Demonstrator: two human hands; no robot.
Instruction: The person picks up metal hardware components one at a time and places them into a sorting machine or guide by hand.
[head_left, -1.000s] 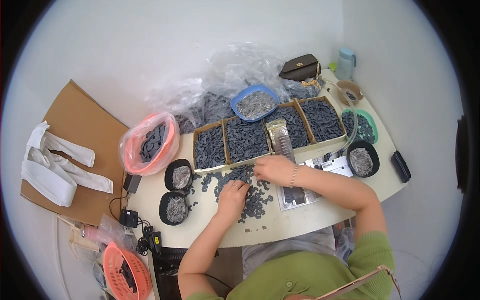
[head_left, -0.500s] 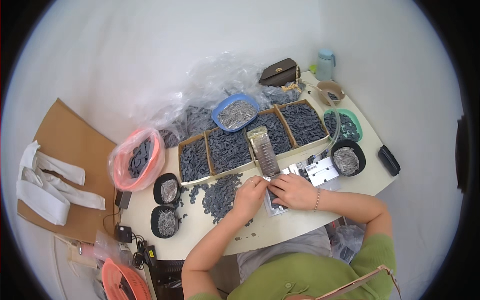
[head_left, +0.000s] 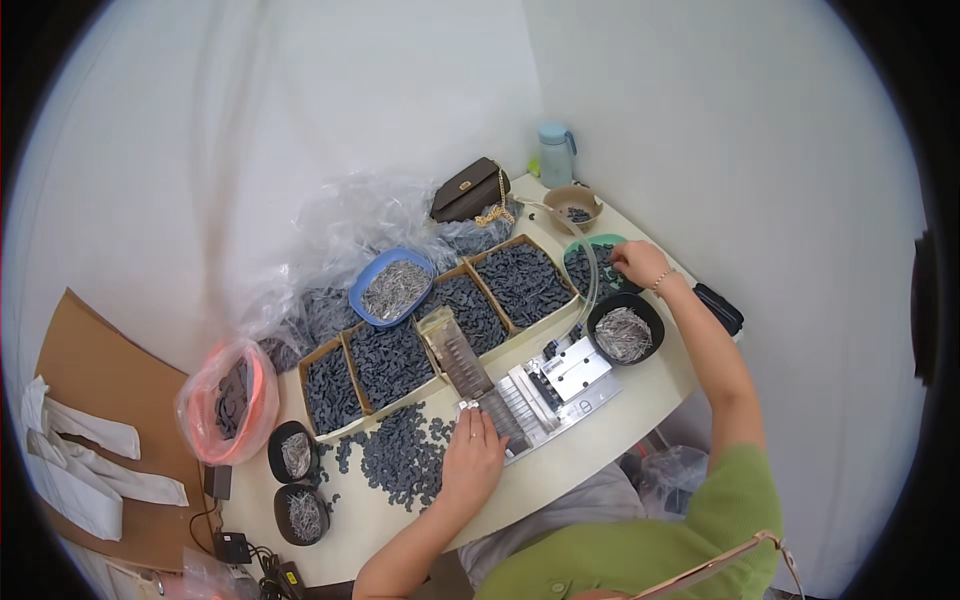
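My left hand [head_left: 474, 455] lies with its fingers stretched out at the left end of a silver metal fixture [head_left: 545, 400]. A clear slotted holder [head_left: 458, 355] leans up behind the fixture, beside those fingertips. My right hand [head_left: 641, 265] reaches over a green tray [head_left: 607, 239] of small dark grey parts [head_left: 590, 270]. Its fingers are bent together at the parts; whatever they pinch is hidden. Close below that hand stands a black bowl [head_left: 626, 330] of thin metal pins.
A divided cardboard box [head_left: 425, 398] of dark parts spans the table behind loose parts [head_left: 400, 455]. On it rests a blue tray [head_left: 392, 287] of pins. Two small black bowls [head_left: 300, 515] and a pink basket [head_left: 260, 400] stand left. A tube [head_left: 592, 275] curves near my right hand.
My right hand has left the fixture and moved right and away to the green tray. My left hand stays at the fixture, its fingers now laid out straighter. The whole view has shifted.
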